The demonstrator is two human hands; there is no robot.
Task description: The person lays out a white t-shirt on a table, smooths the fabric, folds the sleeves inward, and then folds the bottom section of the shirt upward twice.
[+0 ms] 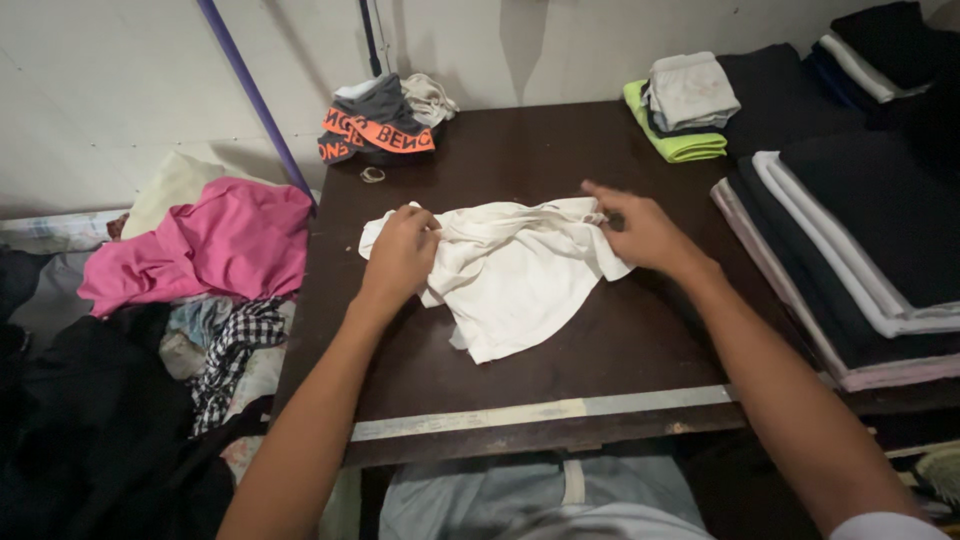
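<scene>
Fingers of the left hand point(402, 252) are curling shut on the white cloth point(510, 270) lying mid-table point(480, 395); the right hand point(640, 232) is pinching its far edge. Folded stacks point(860, 250) are crowding the right side, dark underwear point(375, 130) sitting behind, a pink garment point(220, 245) heaped left.

Dark folded stack point(880, 230) cut off by the right frame edge, black clothing heap point(90, 430) cut off at lower left, left hand point(400, 255) fingertips buried in white garment point(510, 270), small ring-like object point(373, 175) at upper centre too small to identify

Both hands point(400, 255) point(640, 230) clenched (arms outstretched).
</scene>
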